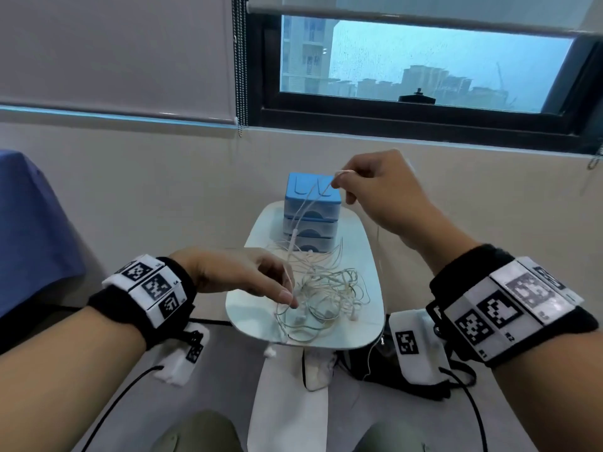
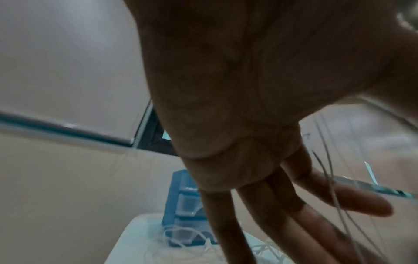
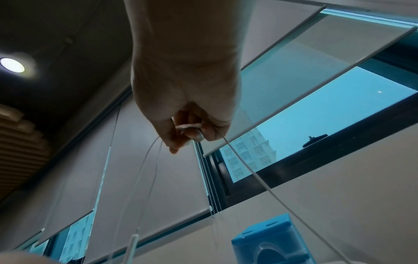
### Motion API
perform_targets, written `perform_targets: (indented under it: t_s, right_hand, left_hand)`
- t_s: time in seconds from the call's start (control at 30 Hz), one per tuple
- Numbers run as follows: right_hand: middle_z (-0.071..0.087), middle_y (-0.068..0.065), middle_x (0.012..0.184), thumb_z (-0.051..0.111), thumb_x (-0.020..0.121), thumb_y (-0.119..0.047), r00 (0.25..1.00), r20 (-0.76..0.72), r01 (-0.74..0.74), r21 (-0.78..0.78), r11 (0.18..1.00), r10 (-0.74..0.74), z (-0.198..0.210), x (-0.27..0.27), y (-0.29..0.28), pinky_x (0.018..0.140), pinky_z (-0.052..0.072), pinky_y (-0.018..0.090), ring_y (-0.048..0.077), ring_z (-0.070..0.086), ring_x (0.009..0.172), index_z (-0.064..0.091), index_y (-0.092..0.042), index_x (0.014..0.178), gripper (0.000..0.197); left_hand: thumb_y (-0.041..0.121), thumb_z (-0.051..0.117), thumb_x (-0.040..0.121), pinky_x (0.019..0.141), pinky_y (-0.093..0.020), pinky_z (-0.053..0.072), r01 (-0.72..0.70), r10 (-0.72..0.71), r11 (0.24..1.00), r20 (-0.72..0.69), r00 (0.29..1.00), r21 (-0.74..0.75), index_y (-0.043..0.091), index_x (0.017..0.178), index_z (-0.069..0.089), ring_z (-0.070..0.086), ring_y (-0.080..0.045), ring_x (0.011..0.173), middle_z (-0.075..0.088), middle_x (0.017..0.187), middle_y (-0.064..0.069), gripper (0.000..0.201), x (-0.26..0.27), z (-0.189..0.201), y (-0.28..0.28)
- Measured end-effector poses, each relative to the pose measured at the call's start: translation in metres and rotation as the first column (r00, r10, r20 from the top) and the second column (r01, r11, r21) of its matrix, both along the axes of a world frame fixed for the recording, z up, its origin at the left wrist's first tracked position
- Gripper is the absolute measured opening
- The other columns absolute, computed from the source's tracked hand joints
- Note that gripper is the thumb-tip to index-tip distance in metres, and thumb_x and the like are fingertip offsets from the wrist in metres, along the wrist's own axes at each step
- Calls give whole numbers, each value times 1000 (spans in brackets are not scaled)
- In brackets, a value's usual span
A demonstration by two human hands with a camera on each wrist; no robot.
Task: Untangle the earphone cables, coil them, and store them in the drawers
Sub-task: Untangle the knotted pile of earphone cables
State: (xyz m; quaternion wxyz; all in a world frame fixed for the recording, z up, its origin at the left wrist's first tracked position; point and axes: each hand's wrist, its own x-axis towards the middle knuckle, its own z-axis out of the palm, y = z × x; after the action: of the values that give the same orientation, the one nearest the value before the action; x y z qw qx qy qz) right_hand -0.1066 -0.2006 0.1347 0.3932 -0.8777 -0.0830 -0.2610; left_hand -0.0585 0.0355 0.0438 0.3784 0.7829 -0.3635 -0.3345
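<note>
A tangle of white earphone cables (image 1: 323,288) lies on a small white table (image 1: 254,308), in front of a blue three-drawer unit (image 1: 311,203) whose drawers are closed. My right hand (image 1: 342,182) is raised above the drawers and pinches one cable (image 3: 239,160) between thumb and fingers, with strands and an inline remote (image 1: 294,234) hanging from it to the pile. My left hand (image 1: 288,293) hovers over the tangle's left side. In the left wrist view its fingers (image 2: 353,201) are straight and spread, with thin strands (image 2: 332,187) crossing the index finger. The drawer unit (image 2: 181,196) shows behind them.
One earbud (image 1: 269,352) dangles over the table's front edge. A blue cloth (image 1: 26,223) covers something at the left. Black gear and white tagged boxes (image 1: 408,347) sit on the floor beside the table. A wall and a window are close behind.
</note>
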Motion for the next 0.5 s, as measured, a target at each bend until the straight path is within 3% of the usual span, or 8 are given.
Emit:
perform_targets:
  t_s: [0.1, 0.17, 0.23, 0.3, 0.37, 0.43, 0.5]
  right_hand:
    - [71, 1, 70, 68, 91, -21, 995, 82, -52, -64, 997, 57, 3, -2, 12, 70, 56, 39, 17, 66, 69, 78, -21, 83, 13]
    - [70, 0, 69, 69, 92, -22, 987, 103, -117, -76, 990, 124, 2, -8, 17, 72, 55, 37, 18, 66, 70, 78, -21, 86, 11]
    - [70, 6, 71, 70, 94, -23, 973, 108, -201, -58, 978, 206, 1, -13, 20, 69, 54, 38, 22, 64, 67, 77, -14, 87, 14]
    - [67, 15, 71, 69, 96, -30, 965, 124, -224, -59, 973, 230, -2, -15, 23, 62, 48, 37, 27, 58, 62, 76, -10, 84, 24]
    - [59, 15, 64, 68, 95, -40, 976, 133, -163, -89, 983, 174, -5, -14, 22, 57, 37, 30, 14, 45, 55, 75, -9, 79, 36]
    - [54, 16, 63, 65, 95, -49, 987, 124, -87, -119, 989, 102, -7, -13, 21, 56, 35, 28, 12, 41, 53, 75, -7, 77, 48]
    - [62, 14, 66, 60, 96, -56, 995, 76, -51, -121, 991, 61, -8, -15, 21, 59, 45, 33, 21, 53, 55, 77, -12, 75, 52]
  left_hand:
    - [38, 83, 80, 91, -41, 42, 90, -98, 987, 51, 994, 135, 8, 100, 65, 59, -17, 94, 68, 98, -7, 40, -8, 12, -15]
    - [40, 84, 80, 95, -44, 48, 51, -64, 989, 90, 994, 140, 14, 114, 61, 65, -17, 97, 72, 102, -10, 48, -12, 19, -23]
    - [38, 84, 83, 103, -47, 49, -61, 58, 998, 102, 993, 23, 18, 123, 54, 69, -20, 103, 74, 107, -6, 54, -18, 29, -28]
    - [41, 84, 81, 94, -40, 53, -177, 200, 975, 176, 964, -135, 22, 117, 52, 69, -14, 94, 72, 101, -1, 52, -22, 35, -33]
    - [43, 86, 79, 89, -33, 54, -235, 302, 925, 201, 932, -299, 24, 114, 54, 65, -9, 93, 68, 104, -1, 52, -27, 28, -41]
    - [42, 85, 79, 98, -32, 53, -244, 325, 874, 133, 936, -421, 26, 124, 55, 66, -11, 109, 67, 119, -4, 57, -32, 8, -52]
    - [34, 77, 90, 104, -30, 52, -250, 304, 852, 45, 952, -460, 25, 133, 55, 63, -15, 122, 65, 131, -7, 49, -39, -13, -66]
